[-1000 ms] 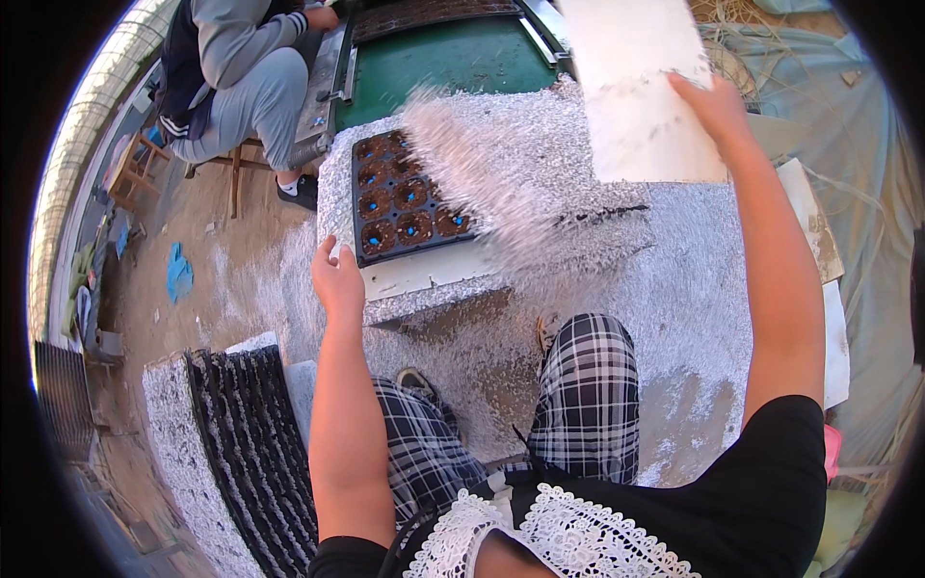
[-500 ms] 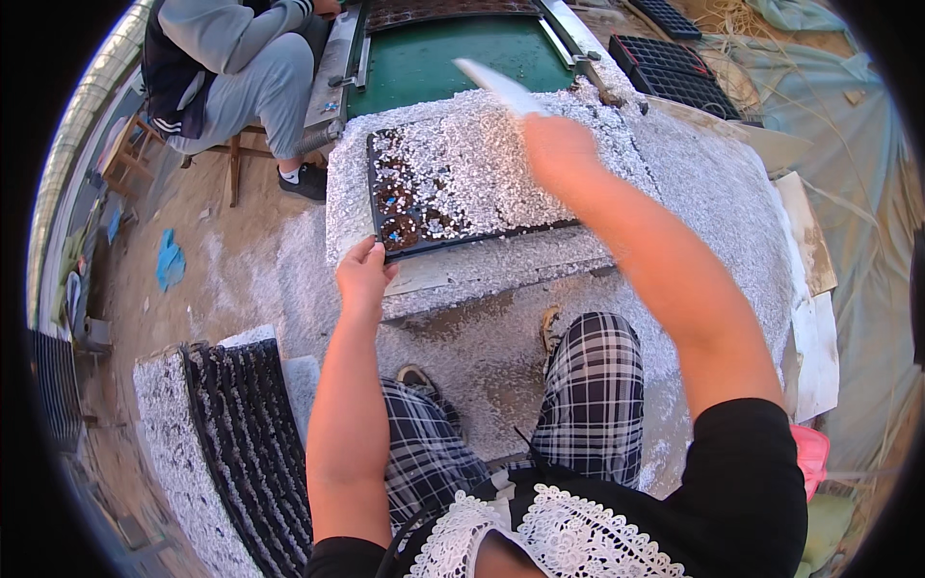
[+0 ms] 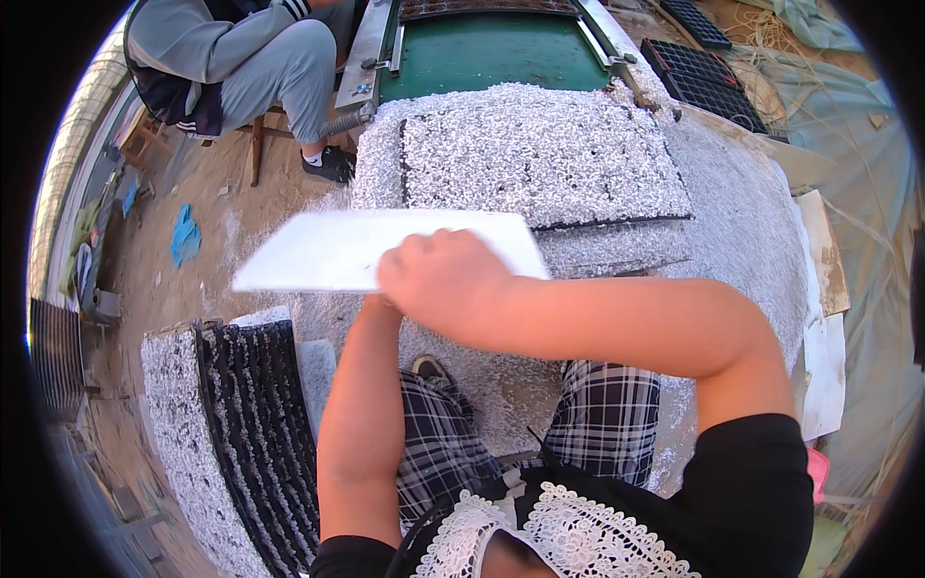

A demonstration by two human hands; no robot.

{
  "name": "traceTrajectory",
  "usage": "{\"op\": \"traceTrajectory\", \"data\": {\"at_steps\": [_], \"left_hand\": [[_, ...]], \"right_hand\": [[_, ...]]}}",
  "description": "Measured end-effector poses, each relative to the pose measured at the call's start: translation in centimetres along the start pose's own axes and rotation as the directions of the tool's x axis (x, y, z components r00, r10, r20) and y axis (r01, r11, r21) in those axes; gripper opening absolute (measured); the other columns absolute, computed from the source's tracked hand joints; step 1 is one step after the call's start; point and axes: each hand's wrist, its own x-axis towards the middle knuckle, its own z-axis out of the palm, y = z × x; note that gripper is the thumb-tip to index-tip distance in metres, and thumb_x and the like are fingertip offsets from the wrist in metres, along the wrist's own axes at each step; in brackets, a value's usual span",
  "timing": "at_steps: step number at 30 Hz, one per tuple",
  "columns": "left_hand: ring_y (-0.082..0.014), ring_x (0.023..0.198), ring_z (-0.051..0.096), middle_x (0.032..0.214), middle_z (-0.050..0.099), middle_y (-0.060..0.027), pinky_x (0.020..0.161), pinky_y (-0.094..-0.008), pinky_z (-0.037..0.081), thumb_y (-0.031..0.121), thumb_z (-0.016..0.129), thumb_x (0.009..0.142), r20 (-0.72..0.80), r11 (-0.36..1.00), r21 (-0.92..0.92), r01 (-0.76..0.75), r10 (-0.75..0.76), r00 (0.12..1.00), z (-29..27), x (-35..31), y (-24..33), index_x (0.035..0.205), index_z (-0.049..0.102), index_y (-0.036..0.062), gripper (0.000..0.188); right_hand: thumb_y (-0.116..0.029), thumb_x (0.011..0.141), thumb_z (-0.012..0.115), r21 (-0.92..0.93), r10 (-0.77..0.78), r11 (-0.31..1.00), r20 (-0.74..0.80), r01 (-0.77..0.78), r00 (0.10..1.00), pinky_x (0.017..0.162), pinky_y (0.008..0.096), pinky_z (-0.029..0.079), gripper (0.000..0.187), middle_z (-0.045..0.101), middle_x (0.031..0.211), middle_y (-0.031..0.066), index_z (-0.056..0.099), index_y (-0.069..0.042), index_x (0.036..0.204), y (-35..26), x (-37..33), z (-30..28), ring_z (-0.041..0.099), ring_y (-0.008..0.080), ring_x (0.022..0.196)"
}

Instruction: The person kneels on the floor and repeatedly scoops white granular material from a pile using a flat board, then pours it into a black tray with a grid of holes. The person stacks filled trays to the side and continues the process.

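Observation:
My right hand is closed on a flat white board, gripping its near edge. The board lies level across the front left of the work surface and is slightly blurred. Beyond it sits a black seedling tray, its cells covered by an even layer of white granules. Only a sliver of my left hand shows below the right one. Its fingers are hidden behind the board and my right hand, at the tray's near left side.
A green conveyor belt with metal side rails runs away behind the tray. Stacked granule-dusted trays stand at lower left. A person in grey trousers sits at far left. Black empty trays lie at far right. Loose granules spread rightward.
My right hand has swept the white board from the tray's far middle toward me and left. The tray's left cells, partly bare before, are now covered. The view has shifted slightly.

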Motion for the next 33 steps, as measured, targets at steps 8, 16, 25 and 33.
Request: {"op": "traceTrajectory", "data": {"at_steps": [8,16,25,33], "left_hand": [[-0.0275,0.105,0.045,0.121,0.040,-0.0175,0.088,-0.0398,0.036,0.029,0.030,0.091,-0.130,0.736,-0.632,0.242,-0.409,0.903,2.6,2.0,0.6,0.128,0.031,0.0013,0.046],[-0.0150,0.086,0.048,0.103,0.050,-0.0056,0.068,-0.0311,0.040,0.021,0.052,0.084,-0.140,0.893,-0.410,0.185,-0.262,0.955,2.0,2.4,-1.2,0.123,0.040,0.0082,0.043],[-0.0134,0.082,0.050,0.104,0.053,-0.0064,0.065,-0.0293,0.038,0.016,0.053,0.085,-0.049,0.900,-0.340,0.274,-0.308,0.950,1.1,2.9,-0.3,0.123,0.040,0.0049,0.042],[-0.0126,0.074,0.050,0.088,0.054,-0.0036,0.067,-0.0245,0.041,0.027,0.048,0.087,-0.066,0.937,-0.304,0.172,-0.201,0.977,0.4,9.1,-0.5,0.112,0.048,0.0015,0.036]], "right_hand": [[-0.020,0.068,0.064,0.685,0.761,0.384,0.144,-0.619,0.633,0.062,0.0316,0.049,0.036,0.062,0.080,0.0189,0.056,0.007,0.091,13.4,-1.9,-2.7,0.062,0.0259,0.073],[-0.018,0.071,0.063,0.902,0.768,-0.034,0.300,-0.431,0.566,0.066,0.0319,0.050,0.041,0.060,0.091,0.0162,0.052,0.006,0.103,19.5,-6.9,5.3,0.061,0.0220,0.075],[-0.026,0.072,0.063,0.783,0.968,-0.019,0.171,-0.622,0.185,0.069,0.0322,0.048,0.048,0.059,0.092,0.0140,0.052,0.005,0.107,26.4,-26.7,-3.9,0.059,0.0195,0.079],[-0.023,0.075,0.059,0.830,0.921,-0.389,0.362,-0.399,-0.144,0.069,0.0334,0.050,0.047,0.059,0.095,0.0179,0.048,0.008,0.109,29.0,-43.2,-11.2,0.060,0.0263,0.080]]}}
